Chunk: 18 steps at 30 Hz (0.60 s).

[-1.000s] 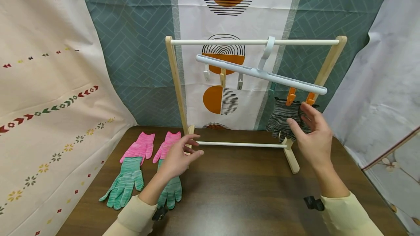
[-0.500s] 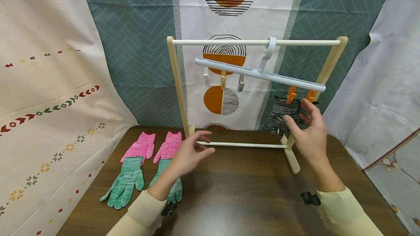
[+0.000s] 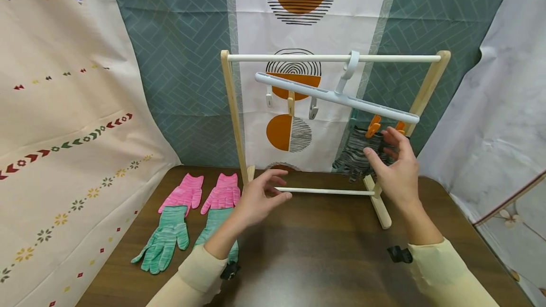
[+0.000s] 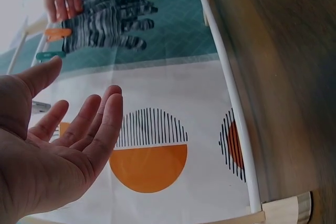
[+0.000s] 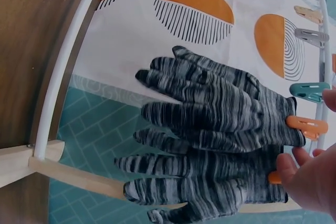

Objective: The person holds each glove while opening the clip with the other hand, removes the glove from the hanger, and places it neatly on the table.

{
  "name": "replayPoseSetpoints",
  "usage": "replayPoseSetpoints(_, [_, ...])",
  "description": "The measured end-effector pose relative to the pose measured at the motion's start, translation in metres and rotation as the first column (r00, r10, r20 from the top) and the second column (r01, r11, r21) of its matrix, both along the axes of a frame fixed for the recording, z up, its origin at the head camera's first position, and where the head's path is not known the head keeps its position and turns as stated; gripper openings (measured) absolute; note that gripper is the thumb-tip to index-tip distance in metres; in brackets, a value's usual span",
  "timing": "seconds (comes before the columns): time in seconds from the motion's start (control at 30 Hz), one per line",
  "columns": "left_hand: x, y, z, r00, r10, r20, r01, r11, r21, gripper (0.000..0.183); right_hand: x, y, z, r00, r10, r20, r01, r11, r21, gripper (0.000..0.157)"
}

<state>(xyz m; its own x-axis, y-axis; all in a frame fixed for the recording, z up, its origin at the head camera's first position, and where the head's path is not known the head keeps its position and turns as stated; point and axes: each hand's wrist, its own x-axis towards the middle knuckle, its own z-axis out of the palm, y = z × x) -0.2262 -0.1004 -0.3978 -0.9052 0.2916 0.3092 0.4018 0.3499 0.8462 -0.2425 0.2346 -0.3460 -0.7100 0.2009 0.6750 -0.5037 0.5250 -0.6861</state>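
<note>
Two black-and-grey striped knit gloves [image 5: 210,114] hang fingers down from a pale blue clip hanger [image 3: 315,93], held by orange clips [image 3: 373,126]. My right hand [image 3: 396,169] is at the right-hand glove, fingers bent and apart from the thumb. Its fingertips overlap the cuff beside the lower orange clip [image 5: 274,177] in the right wrist view. Lower and to the left, my left hand [image 3: 258,198] hovers in front of the rack with its fingers loosely bent and nothing in its grasp. In the left wrist view its palm [image 4: 58,166] shows bare.
The hanger hooks over the top bar [image 3: 298,58] of a wooden rack [image 3: 235,117], tilted lower at the right. White, tan, grey and teal clips hang from it, such as the tan clip [image 3: 291,104]. Pink gloves [image 3: 222,192] and green gloves [image 3: 164,240] lie on the table's left.
My left hand has moved right, away from the green and pink gloves. My right hand has shifted slightly left, and the hanger's right end and striped gloves have swung a little left.
</note>
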Motion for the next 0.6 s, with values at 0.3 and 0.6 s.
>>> replayPoseSetpoints(0.3, [0.0,0.008,0.001,0.999,-0.033,0.004,0.033,0.999,0.018,0.05,-0.005,-0.006,0.002,0.995,0.071,0.064,-0.068,0.996,-0.05,0.066])
replayPoseSetpoints(0.6, [-0.001,0.015,0.006,0.997,-0.073,-0.011,0.073,0.996,0.044,0.05,-0.011,-0.011,0.007,0.992,0.09,0.09,-0.078,0.989,-0.126,0.057])
